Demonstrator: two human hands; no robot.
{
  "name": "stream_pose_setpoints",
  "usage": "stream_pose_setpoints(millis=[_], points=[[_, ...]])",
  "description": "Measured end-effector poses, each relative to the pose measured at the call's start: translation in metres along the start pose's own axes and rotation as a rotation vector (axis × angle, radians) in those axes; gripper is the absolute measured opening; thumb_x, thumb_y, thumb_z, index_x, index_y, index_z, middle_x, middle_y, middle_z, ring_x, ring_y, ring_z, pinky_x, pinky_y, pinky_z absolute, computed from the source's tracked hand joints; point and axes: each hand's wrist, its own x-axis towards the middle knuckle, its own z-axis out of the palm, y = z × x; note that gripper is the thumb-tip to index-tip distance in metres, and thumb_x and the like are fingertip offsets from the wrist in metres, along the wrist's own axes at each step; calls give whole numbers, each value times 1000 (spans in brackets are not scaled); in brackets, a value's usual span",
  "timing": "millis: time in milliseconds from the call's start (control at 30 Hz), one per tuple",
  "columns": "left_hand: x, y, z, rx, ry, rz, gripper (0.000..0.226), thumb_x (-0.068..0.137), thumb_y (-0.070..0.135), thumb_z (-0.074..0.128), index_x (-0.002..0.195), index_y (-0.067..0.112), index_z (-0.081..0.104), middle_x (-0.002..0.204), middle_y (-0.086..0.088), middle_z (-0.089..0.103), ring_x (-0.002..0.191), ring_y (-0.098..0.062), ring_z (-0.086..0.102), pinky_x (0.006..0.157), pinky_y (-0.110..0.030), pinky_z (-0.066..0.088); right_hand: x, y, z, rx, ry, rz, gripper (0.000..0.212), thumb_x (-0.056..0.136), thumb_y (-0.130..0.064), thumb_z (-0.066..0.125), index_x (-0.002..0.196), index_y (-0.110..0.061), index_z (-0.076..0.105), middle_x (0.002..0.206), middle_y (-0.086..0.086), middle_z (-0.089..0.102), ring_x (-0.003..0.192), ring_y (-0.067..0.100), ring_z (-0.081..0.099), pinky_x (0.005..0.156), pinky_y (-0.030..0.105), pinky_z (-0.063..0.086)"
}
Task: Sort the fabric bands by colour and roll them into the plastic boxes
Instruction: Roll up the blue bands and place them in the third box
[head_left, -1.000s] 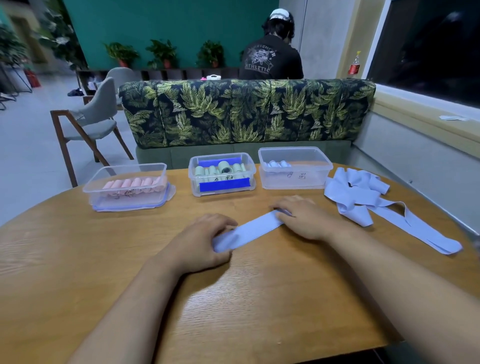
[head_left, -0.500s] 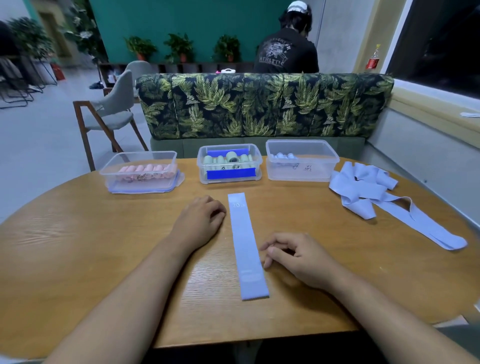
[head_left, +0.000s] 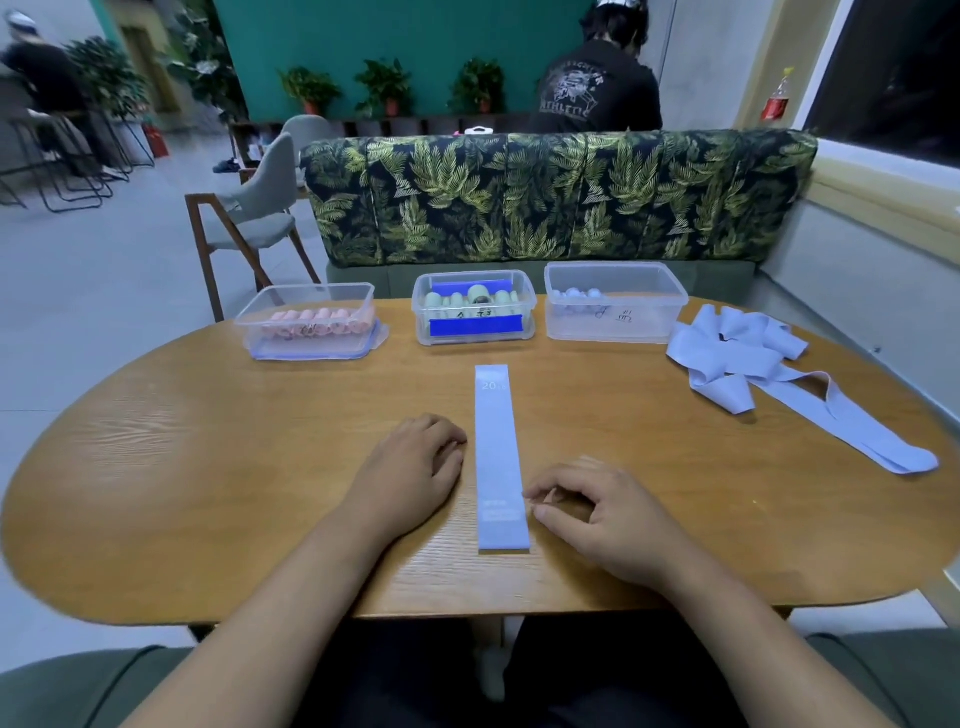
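A flat blue band (head_left: 498, 457) lies stretched out on the table (head_left: 208, 467), running from close to the near edge toward the far edge (its far end is printed "20"). The left hand (head_left: 410, 473) rests just left of it, fingers loosely curled, holding nothing. The right hand (head_left: 597, 512) rests just right of it, fingers loosely bent and empty; whether its fingertips touch the band's edge, I cannot tell. Along the far edge stand the pink box (head_left: 311, 349), the green box (head_left: 423, 312) and the blue box (head_left: 649, 322), each holding rolls. A heap of blue bands (head_left: 743, 358) sprawls by the right edge.
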Motion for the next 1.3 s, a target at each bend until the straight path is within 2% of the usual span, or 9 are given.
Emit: stream_pose_setpoints(millis=[100,233,333,467,633,733,833,967,1300], points=[[-26,14,-10,-85,-11,89,15,102,32,60,116,34,64,112,22,60,111,-4,56,99,-35,48,0,3,3,-75,-52,-117,17,91,-37,78,108,-37,76,117,-25,67,116,5,60,102,28,45],[-53,32,-23,-229,-75,227,22,102,18,67,122,26,67,129,19,61,128,-5,55,108,-22,41,-1,4,5,-212,-129,-156,33,87,-62,71,113,-42,72,127,-31,59,125,1,51,109,36,40],[-59,35,-25,-204,-141,303,26,99,25,73,124,25,67,130,17,62,128,-4,56,110,-25,42,-1,5,7,-261,-135,-186,37,87,-68,67,114,-43,70,127,-33,57,125,-3,48,111,36,37],[-56,36,-23,-143,-173,309,28,96,46,74,119,32,64,115,18,64,112,-6,59,101,-34,48,-2,7,9,-279,-107,-200,31,91,-62,65,112,-41,72,126,-32,60,122,-4,49,107,29,36],[-54,37,-19,-127,-119,297,15,104,40,64,116,30,65,107,23,62,102,2,57,92,-26,46,-1,8,12,-314,-95,-197,27,105,-54,50,114,-41,72,123,-32,61,119,-5,49,100,18,28],[-54,36,-19,-135,-117,297,11,106,36,62,115,30,65,105,25,60,101,6,54,91,-22,44,-1,10,14,-308,-64,-206,21,106,-47,51,116,-39,68,117,-30,63,115,-4,52,99,20,33],[-54,35,-19,-133,-156,346,7,108,37,61,110,32,65,110,19,64,108,-6,59,98,-36,48,-1,10,13,-287,-60,-225,10,103,-40,58,111,-38,64,110,-30,62,110,-5,53,99,28,40],[-55,33,-18,-155,-154,363,6,107,35,65,107,31,69,114,18,65,113,-9,61,99,-41,48,-2,12,13,-303,-83,-293,8,101,-39,62,106,-38,68,114,-30,64,112,-3,54,100,31,41],[-60,31,-13,-130,-36,400,13,98,42,76,103,30,79,112,19,67,110,-5,62,93,-32,51,-6,12,16,-324,21,-375,9,96,-43,72,98,-36,77,108,-24,70,107,4,61,94,38,47]])
